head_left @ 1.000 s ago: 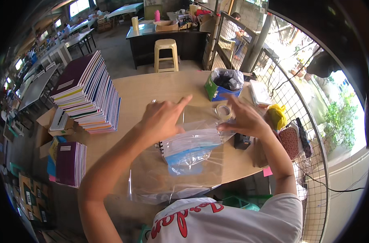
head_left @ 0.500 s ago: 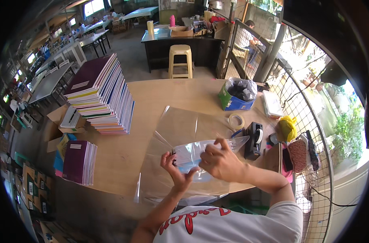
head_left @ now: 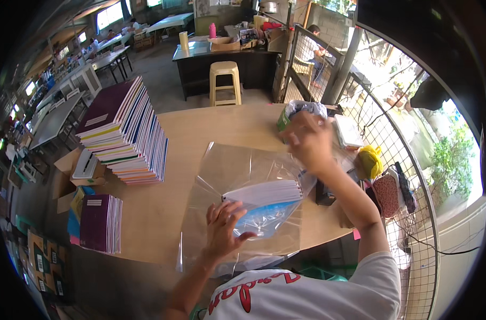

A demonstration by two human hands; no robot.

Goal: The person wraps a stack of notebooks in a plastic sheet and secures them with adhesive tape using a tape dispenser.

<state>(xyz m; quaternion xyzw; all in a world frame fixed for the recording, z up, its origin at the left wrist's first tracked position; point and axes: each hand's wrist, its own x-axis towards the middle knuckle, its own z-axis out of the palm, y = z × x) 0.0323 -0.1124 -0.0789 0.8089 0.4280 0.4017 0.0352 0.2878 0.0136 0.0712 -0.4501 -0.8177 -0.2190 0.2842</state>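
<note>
A thin notebook or booklet (head_left: 264,193) with white pages and a blue lower part lies on a large sheet of clear plastic film (head_left: 235,162), near the table's front edge. My left hand (head_left: 221,232) rests at the lower left of the notebook, fingers spread and thumb apart, touching the film. Off to the upper right, my right hand (head_left: 309,141) is raised in front of a blue and green box (head_left: 283,120) lined with a plastic bag. Motion smears its fingers, so whether they hold anything is unclear. The right forearm partly covers a black tape dispenser (head_left: 324,194).
A tall stack of notebooks (head_left: 131,133) stands on the table's left, with a smaller purple stack (head_left: 100,223) nearer. Along the right edge are a white container (head_left: 348,132), a yellow bundle (head_left: 370,161) and a patterned pouch (head_left: 388,202). A stool (head_left: 225,82) stands beyond the table.
My right hand has left the notebook and swung up and right toward the lined box. My left hand has slid slightly down and left. The notebook's white pages are now more exposed.
</note>
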